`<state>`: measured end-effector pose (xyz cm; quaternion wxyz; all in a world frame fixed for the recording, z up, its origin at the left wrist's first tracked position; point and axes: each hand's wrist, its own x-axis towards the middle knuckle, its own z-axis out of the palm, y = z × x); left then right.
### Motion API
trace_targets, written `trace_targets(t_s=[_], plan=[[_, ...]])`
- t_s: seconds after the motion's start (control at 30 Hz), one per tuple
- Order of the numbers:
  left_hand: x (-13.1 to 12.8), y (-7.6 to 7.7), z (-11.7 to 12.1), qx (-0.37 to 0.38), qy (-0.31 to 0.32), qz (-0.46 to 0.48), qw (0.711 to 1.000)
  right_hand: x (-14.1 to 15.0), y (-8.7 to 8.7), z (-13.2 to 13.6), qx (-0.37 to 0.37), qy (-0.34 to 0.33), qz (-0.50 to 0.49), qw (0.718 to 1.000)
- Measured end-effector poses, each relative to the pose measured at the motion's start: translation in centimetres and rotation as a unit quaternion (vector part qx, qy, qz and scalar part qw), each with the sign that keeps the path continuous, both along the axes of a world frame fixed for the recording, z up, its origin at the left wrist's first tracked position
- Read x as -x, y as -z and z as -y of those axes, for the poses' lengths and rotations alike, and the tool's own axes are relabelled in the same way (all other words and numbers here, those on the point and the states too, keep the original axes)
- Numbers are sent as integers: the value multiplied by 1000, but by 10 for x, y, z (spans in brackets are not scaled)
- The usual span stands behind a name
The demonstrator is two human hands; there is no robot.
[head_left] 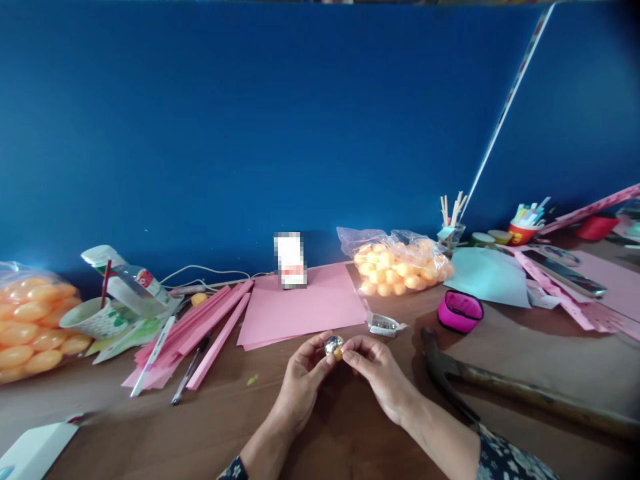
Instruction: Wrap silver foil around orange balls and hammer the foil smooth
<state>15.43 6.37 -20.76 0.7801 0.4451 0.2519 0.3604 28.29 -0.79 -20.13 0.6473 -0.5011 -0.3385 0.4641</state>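
Both my hands meet low in the middle of the brown table (pixel 350 440). My left hand (pixel 303 377) and my right hand (pixel 375 370) pinch one small ball (pixel 334 347) between their fingertips. The ball is orange and partly covered in shiny silver pieces. Just behind it lies a small clear packet (pixel 384 324) of silver bits. A stack of pink paper sheets (pixel 305 303) lies beyond my hands, with folded pink strips (pixel 200 333) to its left.
Bags of orange balls sit at back centre (pixel 400 263) and far left (pixel 30 323). A hammer (pixel 500 387) lies at right, near a pink tape roll (pixel 460 311). A cup (pixel 95 319), a bottle (pixel 130 280), pens (pixel 190 370), a light blue sheet (pixel 485 277) and craft supplies crowd the blue wall.
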Motion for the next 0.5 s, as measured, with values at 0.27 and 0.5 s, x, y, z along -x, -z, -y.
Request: trace_targets(t_s=[0.27, 0.5], plan=[[1, 3, 0, 2, -4, -4, 1000, 0, 1, 0, 3, -4, -11, 1000], [0, 3, -2, -8, -8, 0, 1000, 0, 1, 1, 4, -2, -4, 1000]])
